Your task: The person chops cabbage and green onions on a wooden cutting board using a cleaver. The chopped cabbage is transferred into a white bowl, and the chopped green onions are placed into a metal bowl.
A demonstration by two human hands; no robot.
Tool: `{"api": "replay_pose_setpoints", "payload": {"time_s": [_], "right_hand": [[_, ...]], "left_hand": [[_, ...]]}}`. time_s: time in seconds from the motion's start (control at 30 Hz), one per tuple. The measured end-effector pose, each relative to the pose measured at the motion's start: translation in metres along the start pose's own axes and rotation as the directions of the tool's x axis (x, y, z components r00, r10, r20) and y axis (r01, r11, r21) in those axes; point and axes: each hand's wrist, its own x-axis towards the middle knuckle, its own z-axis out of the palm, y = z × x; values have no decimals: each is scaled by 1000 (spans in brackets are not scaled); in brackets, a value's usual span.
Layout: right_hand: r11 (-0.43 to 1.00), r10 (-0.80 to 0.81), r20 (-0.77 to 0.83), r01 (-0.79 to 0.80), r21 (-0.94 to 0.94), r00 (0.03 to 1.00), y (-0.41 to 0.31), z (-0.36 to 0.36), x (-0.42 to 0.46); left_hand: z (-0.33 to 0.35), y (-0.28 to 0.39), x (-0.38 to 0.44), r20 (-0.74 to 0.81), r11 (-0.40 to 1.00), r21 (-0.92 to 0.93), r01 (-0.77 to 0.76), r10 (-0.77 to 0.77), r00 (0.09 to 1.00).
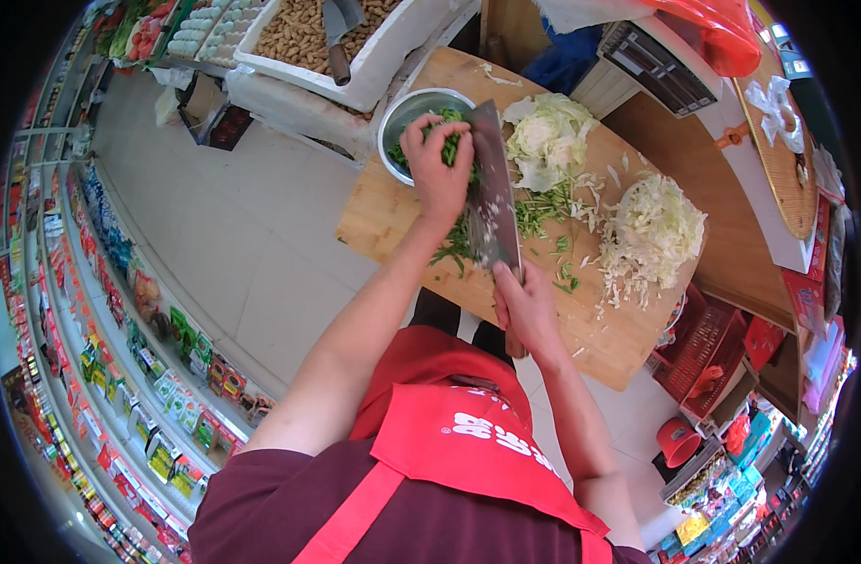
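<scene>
My right hand (529, 303) grips the wooden handle of a cleaver (495, 190). Its broad blade points away from me, tilted beside a metal bowl (387, 137), and white bits cling to it. My left hand (436, 173) is over the bowl, with fingers curled beside the blade's far end. Chopped greens (450, 120) show in the bowl and between thumb and fingers; whether the hand holds any is unclear. More chopped greens (543, 210) lie on the wooden cutting board (578, 345) right of the blade. Cabbage leaves (550, 137) and a heap of shredded cabbage (652, 225) sit farther right.
Beyond the board, a white foam box (395, 49) holds peanuts (289, 35), with another cleaver (341, 35) lying on them. Egg trays (205, 32) stand beside it. Stocked shelves (141, 395) curve along the left. Red baskets (705, 345) are at the right, below a wooden counter (674, 141).
</scene>
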Motion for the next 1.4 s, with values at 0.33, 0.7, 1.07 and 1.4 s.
{"api": "replay_pose_setpoints", "payload": {"time_s": [0.33,0.7,1.07,1.4], "right_hand": [[999,46,-89,-47,-7,995,14,-22,-22],[986,165,-260,-170,6,951,64,-85,-112],[977,183,-308,-207,-46,934,81,-98,-138],[986,133,-330,-157,-48,935,98,-99,-150]], "left_hand": [[-27,-45,42,128,986,-157,51,-31,991],[-96,-2,-85,483,972,234,19,-134,865],[-98,-31,-82,528,898,434,70,-316,788],[-86,-35,-54,569,930,361,-67,-163,806]]}}
